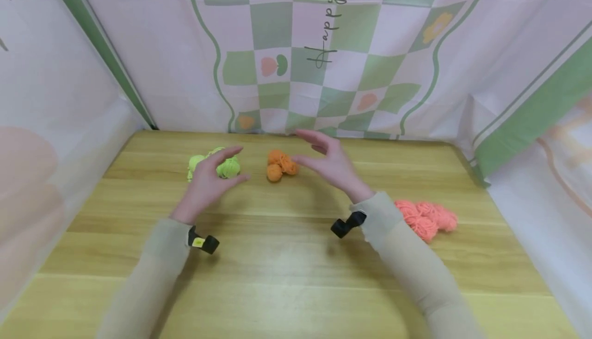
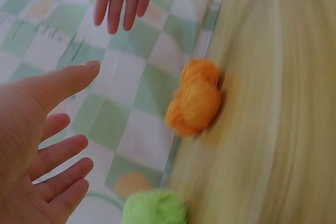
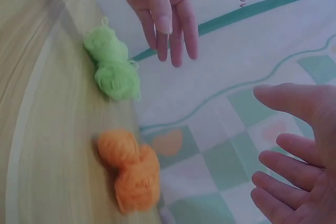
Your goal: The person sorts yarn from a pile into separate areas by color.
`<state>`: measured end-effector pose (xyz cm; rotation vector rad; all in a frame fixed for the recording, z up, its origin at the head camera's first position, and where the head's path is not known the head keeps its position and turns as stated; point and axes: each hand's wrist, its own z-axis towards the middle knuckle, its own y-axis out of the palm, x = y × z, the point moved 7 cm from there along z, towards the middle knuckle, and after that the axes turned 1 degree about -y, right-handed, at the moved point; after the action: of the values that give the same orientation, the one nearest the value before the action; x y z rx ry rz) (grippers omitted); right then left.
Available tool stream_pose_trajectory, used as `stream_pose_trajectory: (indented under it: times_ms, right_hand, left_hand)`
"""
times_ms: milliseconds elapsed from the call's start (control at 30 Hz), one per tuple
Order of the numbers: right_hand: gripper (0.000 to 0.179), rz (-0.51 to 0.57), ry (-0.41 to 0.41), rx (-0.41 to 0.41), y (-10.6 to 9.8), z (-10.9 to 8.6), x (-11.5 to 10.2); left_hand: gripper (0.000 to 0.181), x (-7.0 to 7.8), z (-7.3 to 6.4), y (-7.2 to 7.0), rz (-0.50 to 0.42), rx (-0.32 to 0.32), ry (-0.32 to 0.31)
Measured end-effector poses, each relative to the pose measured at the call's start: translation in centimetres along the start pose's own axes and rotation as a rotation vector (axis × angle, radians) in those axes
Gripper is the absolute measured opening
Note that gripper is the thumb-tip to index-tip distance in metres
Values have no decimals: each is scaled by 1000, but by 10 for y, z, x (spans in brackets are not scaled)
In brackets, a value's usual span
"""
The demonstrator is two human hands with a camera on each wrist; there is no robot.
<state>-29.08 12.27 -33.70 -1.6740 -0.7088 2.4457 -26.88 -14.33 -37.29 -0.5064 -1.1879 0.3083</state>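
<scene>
Both hands hover over the table with fingers spread and nothing in them. In the head view my left hand [image 1: 209, 180] overlaps the lime-green yarn balls [image 1: 229, 167], hiding part of them. My right hand [image 1: 334, 163] is just right of a small cluster of orange yarn balls [image 1: 275, 172], its thumb tip overlapping their edge in that view. The orange yarn [image 2: 198, 100] lies on the wood between the two hands. Seen from the right wrist, the green yarn [image 3: 116, 77] sits beyond the orange yarn [image 3: 137, 177], below the left hand.
Pink-coral yarn balls [image 1: 427, 219] lie on the table at the right, partly behind the right sleeve [image 1: 384, 226]. A checked green and white cloth [image 1: 319, 72] hangs along the table's back edge, with more white cloth at both sides. Each wrist wears a black camera mount [image 1: 344, 226].
</scene>
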Motion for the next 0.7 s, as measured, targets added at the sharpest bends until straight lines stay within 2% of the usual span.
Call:
stream_pose_trajectory:
  times_ms: [133, 300, 433, 700]
  right_hand:
    - [62, -43, 12, 30, -24, -15, 8]
    - [63, -71, 57, 61, -53, -36, 20]
    - [62, -80, 94, 81, -70, -52, 33]
    - [65, -119, 154, 94, -94, -85, 57]
  left_hand:
    - [71, 13, -2, 19, 6, -55, 18]
    - [73, 26, -5, 45, -29, -106, 46]
    - [76, 32, -5, 75, -38, -157, 64]
    - [77, 43, -5, 132, -16, -251, 147]
